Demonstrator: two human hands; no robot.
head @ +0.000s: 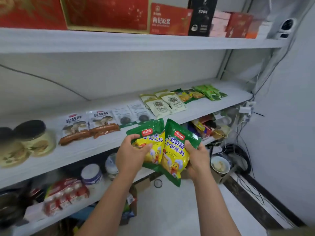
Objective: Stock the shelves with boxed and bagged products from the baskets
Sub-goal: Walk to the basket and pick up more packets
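Observation:
I hold two green-and-yellow seasoning bags side by side just in front of the middle shelf [95,147]. My left hand [132,155] grips the left bag [150,133], thumb across its front. My right hand [197,159] grips the right bag [175,150] along its right edge. Both bags stand tilted and their inner edges touch. On the middle shelf lie mushroom bags [75,123], sausages [76,137], pale nut bags [163,104] and green packets [211,91]. No basket is in view.
Two black-lidded jars [34,138] stand at the shelf's left end. Red gift boxes [170,19] and a black coffee box [201,16] fill the top shelf. The lower shelf holds red packs [66,193] and white tubs [91,174]. Cables [238,150] and a bowl [219,164] sit at the right corner.

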